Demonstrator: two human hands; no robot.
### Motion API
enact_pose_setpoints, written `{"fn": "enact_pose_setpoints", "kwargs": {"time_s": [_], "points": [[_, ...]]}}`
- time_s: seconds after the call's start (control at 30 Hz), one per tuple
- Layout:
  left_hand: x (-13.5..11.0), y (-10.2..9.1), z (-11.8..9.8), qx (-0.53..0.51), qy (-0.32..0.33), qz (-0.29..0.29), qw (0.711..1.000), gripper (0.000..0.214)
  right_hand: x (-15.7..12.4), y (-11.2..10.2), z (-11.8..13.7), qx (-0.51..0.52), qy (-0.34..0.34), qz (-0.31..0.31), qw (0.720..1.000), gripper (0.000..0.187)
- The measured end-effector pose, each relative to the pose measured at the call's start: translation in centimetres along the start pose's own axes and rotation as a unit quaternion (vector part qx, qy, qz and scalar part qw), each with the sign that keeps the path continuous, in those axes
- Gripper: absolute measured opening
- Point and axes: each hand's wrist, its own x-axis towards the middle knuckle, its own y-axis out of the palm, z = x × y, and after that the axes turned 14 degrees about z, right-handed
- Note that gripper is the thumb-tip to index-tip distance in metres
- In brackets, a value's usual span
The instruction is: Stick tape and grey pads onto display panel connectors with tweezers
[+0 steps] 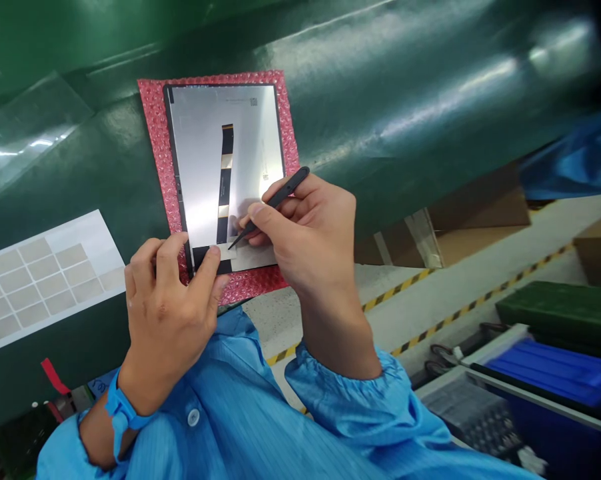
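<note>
A tablet-size display panel [200,147] lies with its silvery back upward on a sheet of pink bubble wrap [153,127]. A dark flex cable [225,183] with pale bands runs along its middle. Black tweezers [285,191] are pinched in my right hand [320,233]. Their fine point touches or nearly touches a pale tape piece [227,252] at the panel's near edge, by the cable's lower end. My left hand [173,300] grips the panel's near left corner, the index fingertip pressing beside that tape and the thumb at the near edge.
On the green table mat [380,120], a white sheet [103,243] bears rows of grey rectangular stickers. Clear film [30,133] lies at the far left. Right of the table edge are cardboard boxes [475,207], yellow-black floor tape [470,307] and a blue bin [555,370].
</note>
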Motion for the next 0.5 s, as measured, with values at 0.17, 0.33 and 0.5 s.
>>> {"fn": "enact_pose_setpoints", "kwargs": {"time_s": [0.17, 0.33, 0.5], "points": [[0.1, 0.1, -0.4, 0.043, 0.000, -0.002, 0.999, 0.027, 0.2, -0.9, -0.8, 0.036, -0.043, -0.077, 0.995, 0.014], [0.4, 0.0, -1.5, 0.072, 0.013, 0.093, 0.993, 0.051, 0.5, -1.0, -1.7, 0.056, -0.073, -0.086, 0.992, 0.012], [-0.5, -0.5, -1.2, 0.065, -0.023, 0.109, 0.992, 0.052, 0.6, -0.7, -2.3, 0.055, -0.089, -0.109, 0.988, 0.012]]}}
